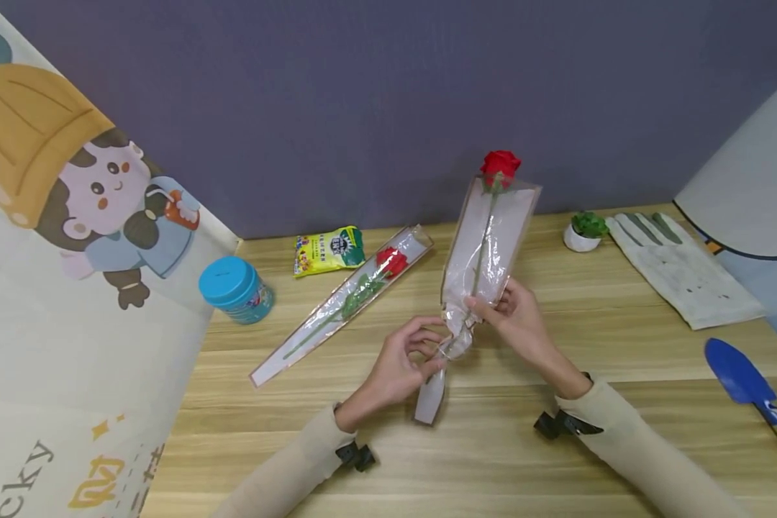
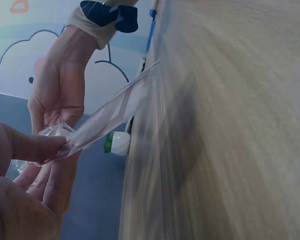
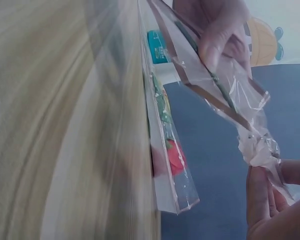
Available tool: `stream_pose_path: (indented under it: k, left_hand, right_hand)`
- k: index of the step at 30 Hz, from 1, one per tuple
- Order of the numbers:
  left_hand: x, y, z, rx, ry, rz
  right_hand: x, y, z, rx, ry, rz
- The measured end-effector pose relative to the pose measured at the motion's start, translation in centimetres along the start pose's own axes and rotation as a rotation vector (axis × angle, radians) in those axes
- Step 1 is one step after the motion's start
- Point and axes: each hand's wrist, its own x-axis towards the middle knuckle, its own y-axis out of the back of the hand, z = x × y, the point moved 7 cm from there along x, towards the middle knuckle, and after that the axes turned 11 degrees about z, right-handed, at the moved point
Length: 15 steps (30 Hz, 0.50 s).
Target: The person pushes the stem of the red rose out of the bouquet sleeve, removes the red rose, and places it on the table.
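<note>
two hands, left hand [image 1: 398, 367] and right hand [image 1: 514, 316], pinch the wrapped rose [image 1: 485, 244] low, bloom above the grip.

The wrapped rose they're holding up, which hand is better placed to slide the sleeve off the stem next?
Probably the left hand: it pinches the sleeve's crumpled lower end, where a pull would act. The right hand grips the wrapped rose higher up, steadying it.

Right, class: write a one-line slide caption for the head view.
Left hand and right hand hold a red rose in a clear plastic sleeve above a wooden table.
</note>
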Motion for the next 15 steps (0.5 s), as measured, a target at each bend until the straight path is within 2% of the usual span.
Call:
stream_pose_path:
  k: [8, 15]
  left_hand:
    - [0.00, 0.15, 0.08, -0.010, -0.004, 0.011]
    - [-0.15, -0.44, -0.25, -0.009, 0.024, -0.045]
  right_hand:
    - [-0.54, -0.27, 0.09, -0.010, -0.005, 0.000]
    - [-0.52, 0.04, 0.21, -0.016, 0.000, 0.021]
